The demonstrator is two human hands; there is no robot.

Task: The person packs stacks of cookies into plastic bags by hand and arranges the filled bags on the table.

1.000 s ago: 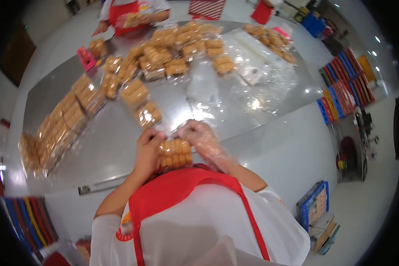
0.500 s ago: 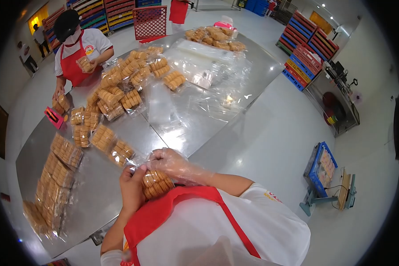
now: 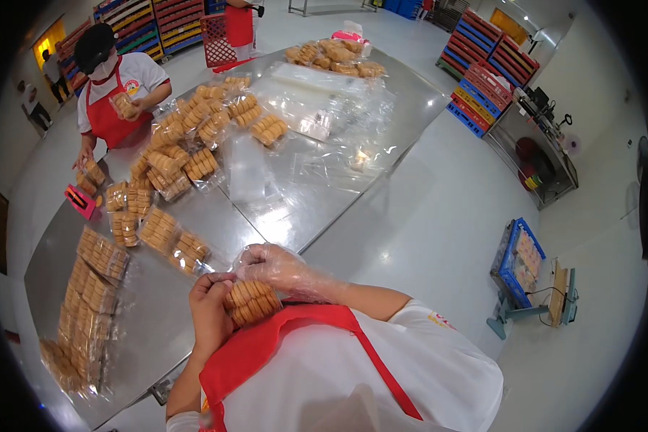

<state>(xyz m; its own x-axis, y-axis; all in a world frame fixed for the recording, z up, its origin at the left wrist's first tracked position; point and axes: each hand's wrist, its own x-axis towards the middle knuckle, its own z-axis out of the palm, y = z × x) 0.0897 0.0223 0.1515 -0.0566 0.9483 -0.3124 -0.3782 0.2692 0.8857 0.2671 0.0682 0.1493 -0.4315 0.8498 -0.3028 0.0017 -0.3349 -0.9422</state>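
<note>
Close to my red apron I hold a clear bag of cookies (image 3: 252,302), its round biscuits stacked in rows. My left hand (image 3: 211,301) grips the bag's left side and upper edge, with bare fingers closed. At the bag's upper right, my right hand (image 3: 272,263), in a clear plastic glove, pinches the plastic of the bag's open end. Just beyond my hands lie two more filled bags (image 3: 171,237) on the steel table (image 3: 216,209). To the left, several filled bags (image 3: 90,309) are lined up in an overlapping row.
A heap of filled bags (image 3: 187,137) covers the table's middle, near empty clear bags (image 3: 317,104). Another pile (image 3: 338,56) sits at the far end. A pink sealer-like device (image 3: 80,201) stands at the left edge. Across the table, a co-worker (image 3: 119,93) handles bags.
My view has shifted slightly, so the table appears a little further left. My fingers have shifted along the bag's upper edge. The co-worker still holds a bag.
</note>
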